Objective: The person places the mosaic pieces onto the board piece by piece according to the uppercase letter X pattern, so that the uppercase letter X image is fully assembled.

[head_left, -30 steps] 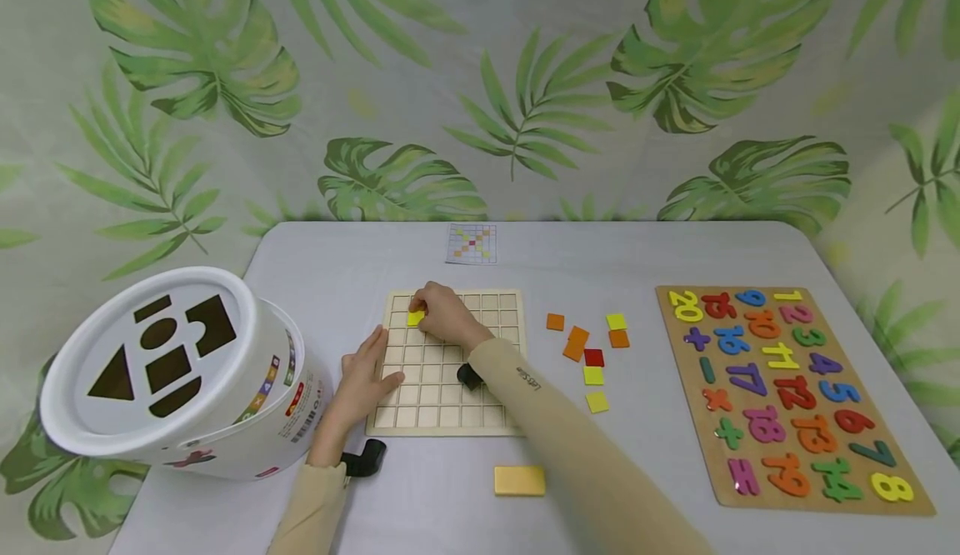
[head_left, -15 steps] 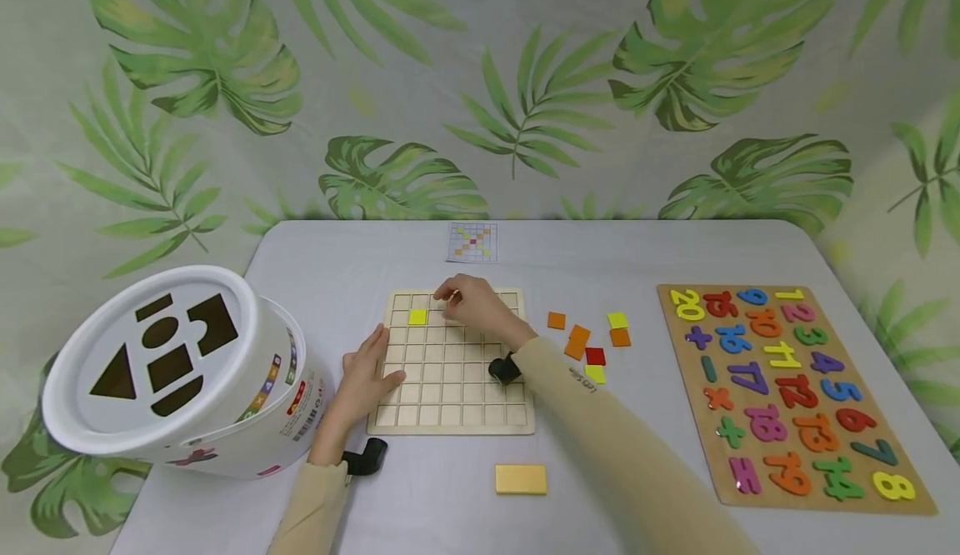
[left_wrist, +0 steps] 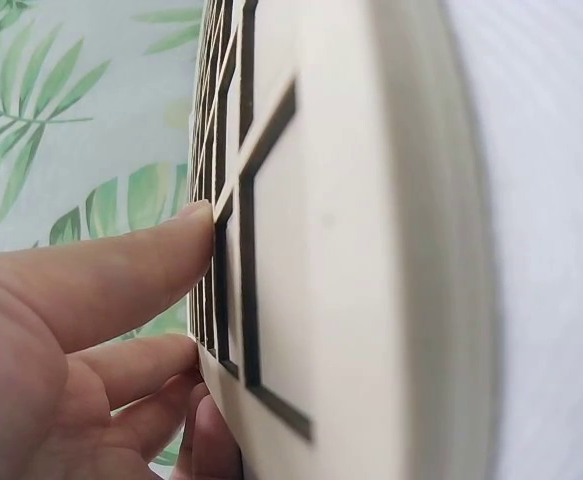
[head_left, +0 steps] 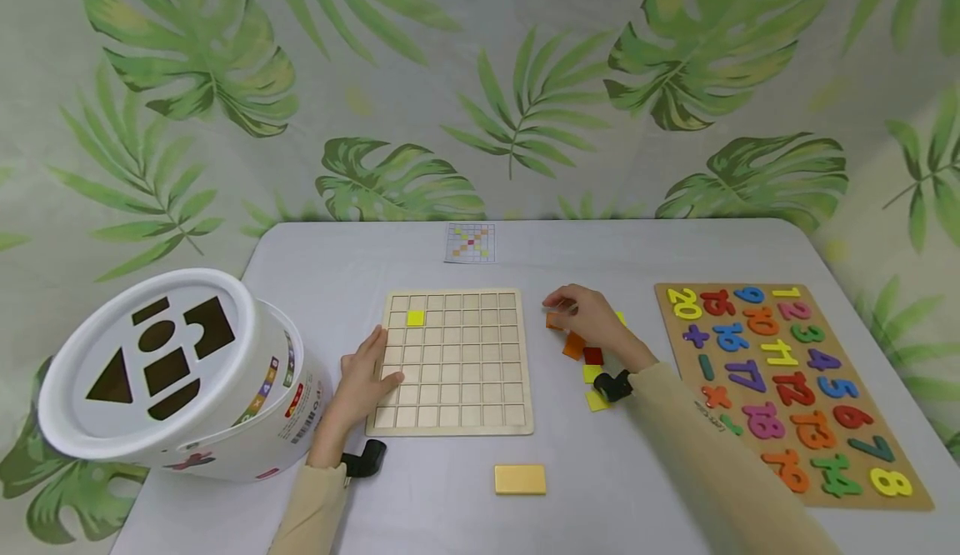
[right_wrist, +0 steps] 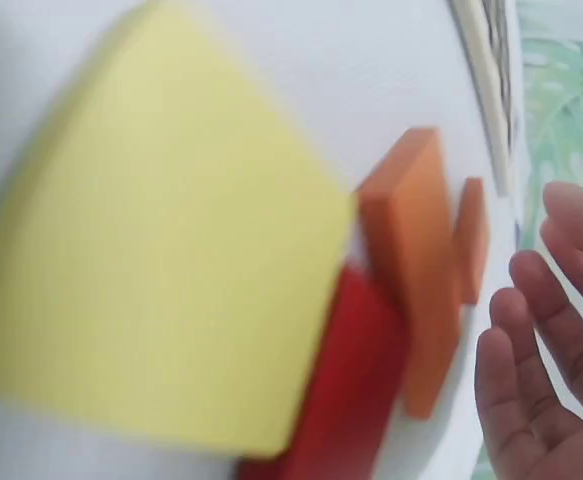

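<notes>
The board [head_left: 453, 372] is touched at its edge by the left hand [head_left: 363, 380], fingers extended. The right hand [head_left: 590, 319], fingers loosely parted, is held over orange tiles [head_left: 574, 346].

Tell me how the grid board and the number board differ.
The grid board is pale; the number board is brown. 
The grid board holds one yellow tile among bare squares; the number board carries many colourful numbers and signs. 
The left hand touches the grid board; the right sleeve partly hides the number board from the head camera. 
Both lie flat on the table.
</notes>
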{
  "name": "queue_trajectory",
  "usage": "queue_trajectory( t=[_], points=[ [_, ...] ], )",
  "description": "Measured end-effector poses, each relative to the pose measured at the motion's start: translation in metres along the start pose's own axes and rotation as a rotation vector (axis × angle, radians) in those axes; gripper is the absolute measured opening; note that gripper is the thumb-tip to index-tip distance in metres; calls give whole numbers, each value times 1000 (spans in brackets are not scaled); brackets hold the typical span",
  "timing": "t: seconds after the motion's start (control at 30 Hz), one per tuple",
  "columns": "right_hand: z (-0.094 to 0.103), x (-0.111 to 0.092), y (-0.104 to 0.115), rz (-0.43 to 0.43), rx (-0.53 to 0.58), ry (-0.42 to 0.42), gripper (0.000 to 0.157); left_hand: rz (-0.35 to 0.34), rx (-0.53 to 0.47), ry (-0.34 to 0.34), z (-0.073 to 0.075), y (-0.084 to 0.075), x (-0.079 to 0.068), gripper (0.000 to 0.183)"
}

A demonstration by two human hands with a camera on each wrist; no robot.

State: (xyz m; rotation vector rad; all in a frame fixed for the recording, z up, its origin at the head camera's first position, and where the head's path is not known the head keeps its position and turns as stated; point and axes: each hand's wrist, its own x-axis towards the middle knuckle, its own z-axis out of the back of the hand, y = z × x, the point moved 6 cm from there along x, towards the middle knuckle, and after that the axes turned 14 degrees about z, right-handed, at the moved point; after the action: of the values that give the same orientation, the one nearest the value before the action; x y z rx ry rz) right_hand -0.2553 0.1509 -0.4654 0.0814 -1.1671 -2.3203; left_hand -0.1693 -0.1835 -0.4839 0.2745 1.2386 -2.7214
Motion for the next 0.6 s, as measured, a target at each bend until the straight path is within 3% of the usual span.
queue_trajectory(
  t=[0.17,0.4,0.6],
  points=[
    [0,-7,-6,-19,-72,37,25,11,1,13,-1,1,2,75],
    [-1,-2,-4,-5,-141,78,23,-15,-4,5,-2,-1,2,73],
    [-10,14,12,12,-73,71,25,-9,-3,1,-1,-1,1,73]
  ],
)
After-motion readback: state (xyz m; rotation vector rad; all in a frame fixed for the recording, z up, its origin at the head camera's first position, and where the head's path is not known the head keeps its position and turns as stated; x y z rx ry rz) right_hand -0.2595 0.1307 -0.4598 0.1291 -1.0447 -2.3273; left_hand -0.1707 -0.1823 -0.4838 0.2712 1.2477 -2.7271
